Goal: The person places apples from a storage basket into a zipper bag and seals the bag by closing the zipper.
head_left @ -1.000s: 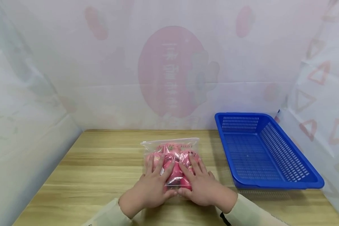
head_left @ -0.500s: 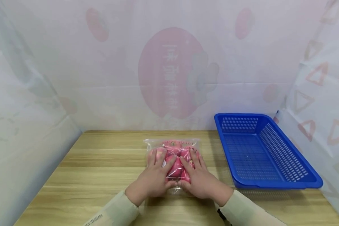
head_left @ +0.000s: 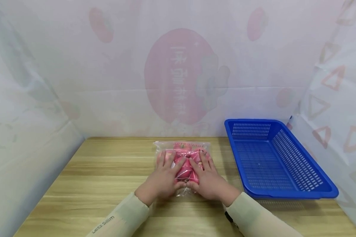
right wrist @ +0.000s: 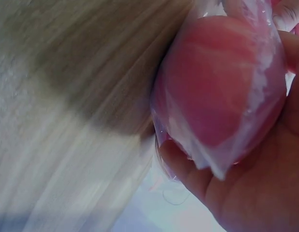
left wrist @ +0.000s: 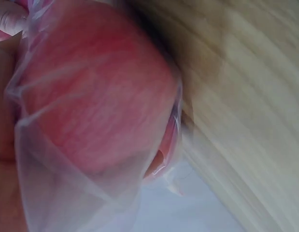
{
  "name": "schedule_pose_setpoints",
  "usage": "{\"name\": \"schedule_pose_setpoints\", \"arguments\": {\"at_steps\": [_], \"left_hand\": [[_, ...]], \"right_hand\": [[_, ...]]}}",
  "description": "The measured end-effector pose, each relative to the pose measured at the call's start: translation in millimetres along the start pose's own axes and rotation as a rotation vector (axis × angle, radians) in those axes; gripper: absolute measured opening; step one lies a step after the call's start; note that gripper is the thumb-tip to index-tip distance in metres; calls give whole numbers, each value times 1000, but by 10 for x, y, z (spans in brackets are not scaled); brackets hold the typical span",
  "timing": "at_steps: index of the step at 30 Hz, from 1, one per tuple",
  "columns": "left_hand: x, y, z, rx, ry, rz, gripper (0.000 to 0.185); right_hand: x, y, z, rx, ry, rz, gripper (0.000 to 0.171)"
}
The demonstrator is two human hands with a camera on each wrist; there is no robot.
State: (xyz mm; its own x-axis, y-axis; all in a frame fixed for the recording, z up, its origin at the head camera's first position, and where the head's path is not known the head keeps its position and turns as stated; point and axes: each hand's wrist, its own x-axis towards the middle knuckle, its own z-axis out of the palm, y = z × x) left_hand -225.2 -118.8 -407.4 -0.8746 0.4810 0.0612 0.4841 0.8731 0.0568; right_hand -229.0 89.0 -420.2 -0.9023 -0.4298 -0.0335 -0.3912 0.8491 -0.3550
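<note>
A clear zip-top plastic bag (head_left: 163,144) with printed lettering lies on the table, filled with several round pinkish-red fruits (head_left: 184,171). My left hand (head_left: 161,179) rests on its left side, fingers spread and pointing away from me. On the right side my right hand (head_left: 209,181) lies the same way, and the two thumb tips meet near the bag's front edge. Close up in the left wrist view, the film stretches over one fruit (left wrist: 96,92). In the right wrist view, a finger (right wrist: 180,164) reaches along the bag beside another fruit (right wrist: 214,82).
A blue perforated plastic basket (head_left: 267,164) stands on the right of the wooden table (head_left: 106,174). White printed cloth (head_left: 112,98) encloses the back and both sides.
Both hands and the bag have slid a little away from me along the table. The basket stays where it was.
</note>
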Motion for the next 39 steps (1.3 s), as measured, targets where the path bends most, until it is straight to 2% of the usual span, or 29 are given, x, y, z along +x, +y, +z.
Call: {"name": "schedule_pose_setpoints", "arguments": {"at_steps": [4,7,14,20,30,39], "left_hand": [[-51,18,31,-11,21,27,88],[-111,25,40,-57,17,37,90],[-171,3,24,-92,-10,-2,90],[-154,-3,39,-83,-1,-27,88],[-171,34,114,-83,46,-129,96],[-135,21,108,-86,31,-110,96]], "right_hand": [[-50,4,-5,-15,-10,-9,88],[-103,-8,-1,-10,-28,-18,87],[-117,-54,19,34,-21,-38,85],[-92,-52,7,14,-14,-33,86],[-95,-66,53,-13,35,67,91],[-96,-82,23,-45,8,97,86]]}}
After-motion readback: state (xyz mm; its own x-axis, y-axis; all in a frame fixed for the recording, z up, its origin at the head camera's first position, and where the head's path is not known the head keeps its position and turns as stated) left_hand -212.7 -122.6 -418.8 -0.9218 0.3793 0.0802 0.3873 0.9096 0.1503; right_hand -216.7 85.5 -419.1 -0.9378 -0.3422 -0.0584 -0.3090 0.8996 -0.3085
